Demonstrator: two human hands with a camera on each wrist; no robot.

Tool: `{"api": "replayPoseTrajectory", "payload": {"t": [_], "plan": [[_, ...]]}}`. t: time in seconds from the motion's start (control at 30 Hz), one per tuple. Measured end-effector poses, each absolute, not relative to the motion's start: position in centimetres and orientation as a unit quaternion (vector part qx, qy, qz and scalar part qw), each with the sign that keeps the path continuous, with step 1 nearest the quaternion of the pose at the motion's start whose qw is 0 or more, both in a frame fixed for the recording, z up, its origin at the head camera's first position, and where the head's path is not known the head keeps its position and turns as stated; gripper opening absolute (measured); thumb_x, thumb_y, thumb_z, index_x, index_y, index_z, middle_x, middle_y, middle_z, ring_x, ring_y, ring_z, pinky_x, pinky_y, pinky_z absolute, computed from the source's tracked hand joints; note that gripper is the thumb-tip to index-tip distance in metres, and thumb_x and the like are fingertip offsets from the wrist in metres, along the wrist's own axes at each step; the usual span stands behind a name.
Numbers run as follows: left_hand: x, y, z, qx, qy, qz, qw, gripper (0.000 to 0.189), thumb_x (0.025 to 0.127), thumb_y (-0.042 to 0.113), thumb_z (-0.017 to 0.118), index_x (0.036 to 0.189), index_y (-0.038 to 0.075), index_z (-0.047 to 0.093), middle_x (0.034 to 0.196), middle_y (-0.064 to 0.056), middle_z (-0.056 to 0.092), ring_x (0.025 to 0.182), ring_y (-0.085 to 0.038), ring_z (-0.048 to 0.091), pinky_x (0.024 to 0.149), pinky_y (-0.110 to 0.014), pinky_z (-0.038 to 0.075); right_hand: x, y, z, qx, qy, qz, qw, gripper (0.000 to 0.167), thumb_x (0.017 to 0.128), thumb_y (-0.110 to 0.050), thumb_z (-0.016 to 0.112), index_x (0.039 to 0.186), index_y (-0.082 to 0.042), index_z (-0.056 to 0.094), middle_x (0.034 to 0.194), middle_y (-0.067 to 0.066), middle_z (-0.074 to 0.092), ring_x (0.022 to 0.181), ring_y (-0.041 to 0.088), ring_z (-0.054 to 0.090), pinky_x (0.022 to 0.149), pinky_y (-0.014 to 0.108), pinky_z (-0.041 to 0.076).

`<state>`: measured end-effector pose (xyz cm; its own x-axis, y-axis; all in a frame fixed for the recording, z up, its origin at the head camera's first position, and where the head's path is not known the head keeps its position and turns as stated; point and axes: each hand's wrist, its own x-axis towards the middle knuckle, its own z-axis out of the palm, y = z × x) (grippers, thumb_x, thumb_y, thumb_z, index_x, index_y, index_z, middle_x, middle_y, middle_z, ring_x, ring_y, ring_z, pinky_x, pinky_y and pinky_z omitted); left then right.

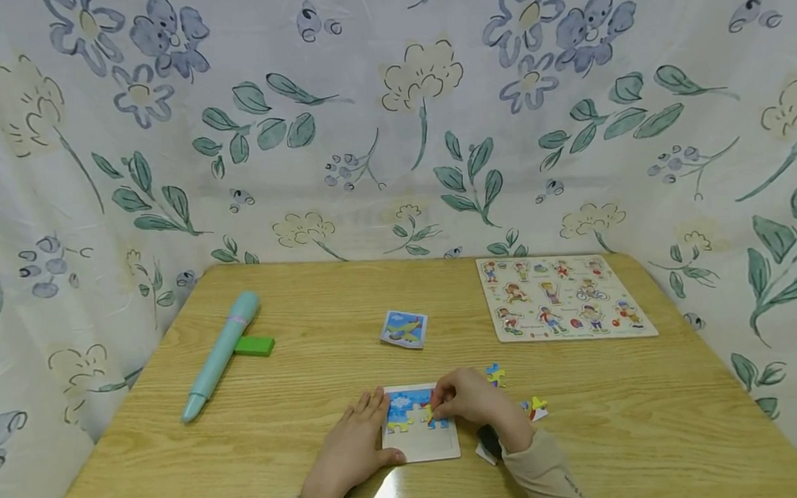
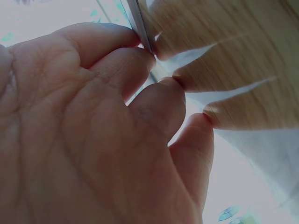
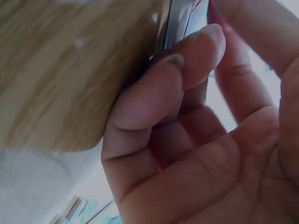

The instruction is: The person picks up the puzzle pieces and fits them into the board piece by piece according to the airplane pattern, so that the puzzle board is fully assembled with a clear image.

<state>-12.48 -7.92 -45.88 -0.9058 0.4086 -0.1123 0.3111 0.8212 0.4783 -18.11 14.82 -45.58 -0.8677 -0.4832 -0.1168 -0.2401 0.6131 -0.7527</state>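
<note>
A small puzzle board (image 1: 426, 446) lies near the table's front, its upper half filled with blue sky pieces (image 1: 401, 405) and its lower half bare. My left hand (image 1: 358, 446) rests along the board's left side, fingers extended and thumb at the lower left corner. In the left wrist view, the fingertips of the left hand (image 2: 107, 116) touch the table by the board's edge. Over the board's right side, my right hand (image 1: 477, 399) pinches a puzzle piece (image 1: 430, 414) with red and yellow on it. Curled fingers of the right hand (image 3: 187, 140) mostly hide that piece in the right wrist view.
Loose puzzle pieces (image 1: 538, 408) lie right of the board, some partly behind the right hand. A picture card with an airplane (image 1: 404, 329) is beyond it. Farther off are a figure board (image 1: 568, 299) at right, and a teal pen-shaped object (image 1: 222, 356) and green block (image 1: 256, 346) at left.
</note>
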Motion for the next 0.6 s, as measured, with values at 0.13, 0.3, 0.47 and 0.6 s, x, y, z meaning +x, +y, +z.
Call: {"api": "replayPoseTrajectory", "payload": {"t": [0.13, 0.3, 0.47, 0.6], "plan": [[-12.5, -7.8, -45.9, 0.191, 0.951, 0.224, 0.099, 0.094, 0.074, 0.046, 0.077, 0.145, -0.004, 0.039, 0.155, -0.022, 0.033, 0.143, -0.042, 0.030, 0.116, -0.059, 0.028, -18.2, 15.4, -45.6, -0.210, 0.878, -0.400, 0.158, 0.008, 0.083, -0.012, 0.075, 0.079, -0.008, 0.069, 0.067, -0.006, 0.056, 0.058, 0.005, 0.042, 0.050, 0.017, 0.035], [-12.3, -7.8, -46.0, 0.196, 0.950, 0.222, 0.096, 0.095, 0.073, 0.046, 0.077, 0.144, -0.004, 0.040, 0.154, -0.022, 0.034, 0.142, -0.043, 0.032, 0.116, -0.059, 0.029, -18.6, 17.8, -44.9, -0.189, 0.872, -0.429, 0.140, 0.010, 0.089, -0.010, 0.067, 0.095, -0.003, 0.067, 0.079, 0.003, 0.061, 0.065, 0.008, 0.049, 0.052, 0.018, 0.042], [-12.3, -7.9, -45.9, 0.198, 0.949, 0.227, 0.096, 0.095, 0.073, 0.045, 0.077, 0.144, -0.005, 0.040, 0.154, -0.023, 0.033, 0.142, -0.044, 0.031, 0.115, -0.061, 0.028, -18.9, 21.1, -44.3, -0.103, 0.895, -0.426, 0.085, 0.025, 0.088, -0.010, 0.068, 0.111, 0.000, 0.064, 0.099, 0.013, 0.062, 0.079, 0.016, 0.056, 0.062, 0.025, 0.048], [-12.3, -7.9, -45.8, 0.193, 0.949, 0.231, 0.098, 0.095, 0.073, 0.045, 0.077, 0.144, -0.005, 0.039, 0.155, -0.022, 0.032, 0.143, -0.043, 0.030, 0.116, -0.060, 0.027, -19.0, 22.9, -44.4, -0.052, 0.914, -0.394, 0.084, 0.037, 0.084, -0.010, 0.074, 0.116, 0.004, 0.061, 0.111, 0.019, 0.063, 0.097, 0.029, 0.059, 0.081, 0.039, 0.053]]}}
